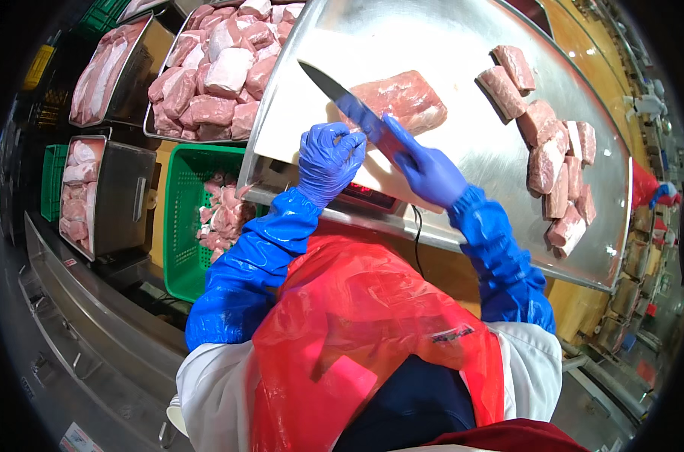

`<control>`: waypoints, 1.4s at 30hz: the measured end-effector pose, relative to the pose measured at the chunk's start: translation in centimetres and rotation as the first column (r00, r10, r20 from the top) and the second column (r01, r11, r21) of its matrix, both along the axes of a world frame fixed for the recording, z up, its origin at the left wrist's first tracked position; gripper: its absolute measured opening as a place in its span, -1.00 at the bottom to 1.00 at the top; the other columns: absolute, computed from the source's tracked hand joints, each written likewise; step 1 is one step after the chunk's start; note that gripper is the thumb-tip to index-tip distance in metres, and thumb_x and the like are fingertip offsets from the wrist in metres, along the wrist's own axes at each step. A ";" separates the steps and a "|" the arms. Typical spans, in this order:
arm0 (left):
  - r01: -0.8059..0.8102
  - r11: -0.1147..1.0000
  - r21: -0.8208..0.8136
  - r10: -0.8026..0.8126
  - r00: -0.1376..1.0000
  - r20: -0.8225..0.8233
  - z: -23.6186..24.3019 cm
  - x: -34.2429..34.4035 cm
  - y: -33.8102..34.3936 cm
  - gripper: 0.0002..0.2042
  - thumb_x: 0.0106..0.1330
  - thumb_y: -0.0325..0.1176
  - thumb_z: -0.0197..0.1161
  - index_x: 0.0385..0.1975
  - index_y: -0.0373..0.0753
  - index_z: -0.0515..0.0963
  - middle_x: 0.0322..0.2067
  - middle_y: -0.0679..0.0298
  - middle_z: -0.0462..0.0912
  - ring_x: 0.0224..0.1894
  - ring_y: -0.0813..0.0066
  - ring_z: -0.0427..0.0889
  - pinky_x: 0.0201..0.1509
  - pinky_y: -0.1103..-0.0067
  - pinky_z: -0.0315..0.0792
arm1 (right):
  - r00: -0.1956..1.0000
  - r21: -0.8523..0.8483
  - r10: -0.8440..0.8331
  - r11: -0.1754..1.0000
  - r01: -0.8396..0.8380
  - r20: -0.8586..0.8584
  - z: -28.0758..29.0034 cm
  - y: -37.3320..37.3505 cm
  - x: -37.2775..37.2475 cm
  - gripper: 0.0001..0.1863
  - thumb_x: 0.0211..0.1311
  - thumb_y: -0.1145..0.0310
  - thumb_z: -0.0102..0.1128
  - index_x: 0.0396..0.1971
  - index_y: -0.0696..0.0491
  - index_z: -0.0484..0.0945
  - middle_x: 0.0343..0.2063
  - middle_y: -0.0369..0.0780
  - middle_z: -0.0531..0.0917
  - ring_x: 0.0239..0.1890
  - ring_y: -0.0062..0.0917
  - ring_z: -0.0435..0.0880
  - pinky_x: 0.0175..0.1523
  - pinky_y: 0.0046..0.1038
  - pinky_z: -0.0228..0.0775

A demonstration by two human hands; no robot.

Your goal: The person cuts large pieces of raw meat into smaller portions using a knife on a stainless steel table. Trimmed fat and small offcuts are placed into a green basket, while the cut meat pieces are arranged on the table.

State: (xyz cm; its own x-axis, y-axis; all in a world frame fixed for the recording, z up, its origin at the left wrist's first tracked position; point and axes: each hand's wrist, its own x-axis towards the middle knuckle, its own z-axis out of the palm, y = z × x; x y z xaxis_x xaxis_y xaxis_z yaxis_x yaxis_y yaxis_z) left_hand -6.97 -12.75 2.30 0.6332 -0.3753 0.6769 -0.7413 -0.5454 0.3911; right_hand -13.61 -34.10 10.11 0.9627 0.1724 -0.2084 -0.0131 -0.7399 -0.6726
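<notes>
plainly, right grip (434, 173) clamped on knife (333, 88), left grip (327, 163) curled together, red-lit display (370, 196)

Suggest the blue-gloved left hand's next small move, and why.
Perhaps shift the blue-gloved left hand away from the long steel knife: they look close together, and the blue-gloved right hand grips the knife, which overlaps the left end of the pink raw meat block in view.

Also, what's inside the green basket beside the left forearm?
Pink meat pieces lie in the green basket. What lies beneath them, or behind the blue left sleeve, is hidden.
</notes>
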 end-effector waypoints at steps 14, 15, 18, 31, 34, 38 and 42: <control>0.206 0.977 -0.047 -0.211 0.927 -0.311 -0.7 1.5 2.5 -0.72 0.02 -0.47 0.45 -0.25 -0.21 0.56 -0.14 0.11 0.55 -0.15 0.13 0.64 -0.08 0.35 0.56 | 0.925 0.162 -0.322 0.942 0.293 0.200 2.0 3.5 -7.4 -0.24 0.28 0.56 0.09 0.49 -0.12 0.15 -0.12 0.08 0.67 -0.22 0.07 0.68 -0.11 -0.15 0.55; 0.252 0.964 -0.089 -0.267 0.908 -0.322 -0.6 1.9 2.4 -0.73 0.02 -0.50 0.43 -0.27 -0.20 0.56 -0.22 0.15 0.56 -0.25 0.18 0.65 -0.19 0.39 0.56 | 0.870 0.286 -0.354 0.922 0.261 0.344 0.1 5.1 -4.9 -0.29 0.37 0.53 0.08 0.49 -0.08 0.14 -0.20 0.11 0.69 -0.24 -0.11 0.77 -0.13 -0.24 0.56; 0.356 0.929 -0.100 -0.369 0.883 -0.290 0.0 3.1 2.8 -0.76 0.02 -0.51 0.42 -0.31 -0.20 0.55 -0.31 0.19 0.57 -0.32 0.21 0.64 -0.26 0.42 0.55 | 0.908 0.076 -0.344 0.939 0.336 0.241 -1.7 6.8 -1.3 -0.28 0.37 0.46 0.05 0.50 -0.19 0.12 -0.21 0.10 0.68 -0.27 0.06 0.70 -0.17 -0.11 0.56; 0.492 0.863 -0.112 -0.474 0.714 -0.516 1.2 7.5 5.7 -0.87 0.06 -0.38 0.29 -0.45 -0.20 0.49 -0.47 0.14 0.48 -0.38 0.12 0.55 -0.27 0.30 0.47 | 0.929 -0.044 -0.364 0.929 0.367 0.065 4.8 6.8 -9.8 -0.22 0.32 0.49 0.01 0.52 -0.21 0.04 -0.23 0.10 0.67 -0.28 0.04 0.68 -0.22 -0.01 0.51; 0.562 0.822 -0.089 -0.537 0.715 -0.447 1.2 8.4 5.2 -0.87 0.05 -0.38 0.28 -0.50 -0.19 0.45 -0.51 0.14 0.43 -0.40 0.09 0.51 -0.31 0.27 0.44 | 0.827 0.193 -0.486 0.873 0.447 0.283 1.3 10.8 -0.6 -0.19 0.31 0.50 -0.01 0.53 -0.18 -0.03 -0.24 0.15 0.64 -0.24 0.07 0.66 -0.16 0.01 0.48; 0.582 0.813 -0.033 -0.546 0.741 -0.389 0.8 10.1 5.2 -0.86 0.02 -0.42 0.32 -0.52 -0.22 0.46 -0.54 0.15 0.44 -0.45 0.15 0.52 -0.35 0.35 0.43 | 0.907 -0.158 -0.415 0.893 0.421 0.070 -0.1 11.2 0.6 -0.12 0.26 0.54 0.01 0.54 -0.20 -0.10 -0.38 0.11 0.64 -0.34 0.02 0.66 -0.23 0.00 0.47; 0.592 0.806 -0.012 -0.521 0.699 -0.490 1.3 11.9 5.4 -0.86 0.05 -0.35 0.25 -0.54 -0.21 0.42 -0.51 0.10 0.48 -0.38 0.02 0.55 -0.32 0.23 0.45 | 0.914 -0.407 -0.341 0.884 0.231 -0.220 3.7 10.2 -8.6 -0.09 0.20 0.56 0.03 0.54 -0.24 -0.07 -0.53 0.02 0.63 -0.45 -0.03 0.65 -0.33 -0.02 0.43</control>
State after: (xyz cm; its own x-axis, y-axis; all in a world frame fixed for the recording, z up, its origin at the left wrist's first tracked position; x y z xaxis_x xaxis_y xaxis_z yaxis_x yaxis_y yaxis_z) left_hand 4.91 -7.38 3.57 0.4924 -0.8227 0.2842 -0.6841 -0.1639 0.7108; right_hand -22.18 -23.89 13.86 0.8503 -0.2424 -0.4671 -0.4071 -0.8655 -0.2919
